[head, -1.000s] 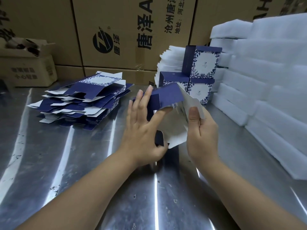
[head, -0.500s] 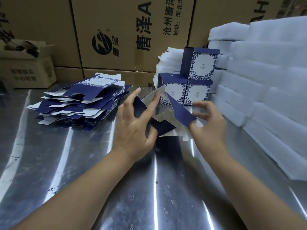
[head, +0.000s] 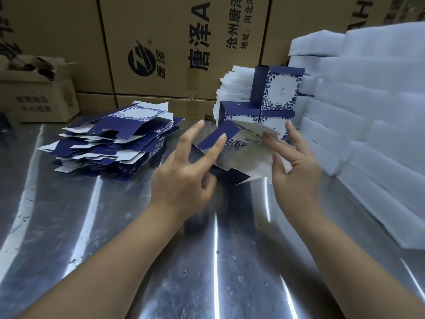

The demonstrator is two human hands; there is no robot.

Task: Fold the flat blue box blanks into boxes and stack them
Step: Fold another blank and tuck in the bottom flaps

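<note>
While the steel counter (head: pixel 110 226) is spreading wide beneath it, a half-opened blue box blank (head: pixel 248 155) is being held over the surface between both hands. Behind the blank, brown cartons (head: pixel 172 42) are walling off the far edge; to its right, white foam slabs (head: pixel 368 111) are crowding close. Left of the blank, a pile of flat blanks (head: pixel 110 143) is lying apart from it, and just behind it three folded boxes (head: pixel 282 90) are standing stacked. The left hand (head: pixel 184 180) is pinching a blue flap, fingers splayed, thumb tucked under; the right hand (head: pixel 299 176) is gripping the white panel's right side, thumb in front. Nearer than the blank, shiny steel is running toward the camera.
</note>
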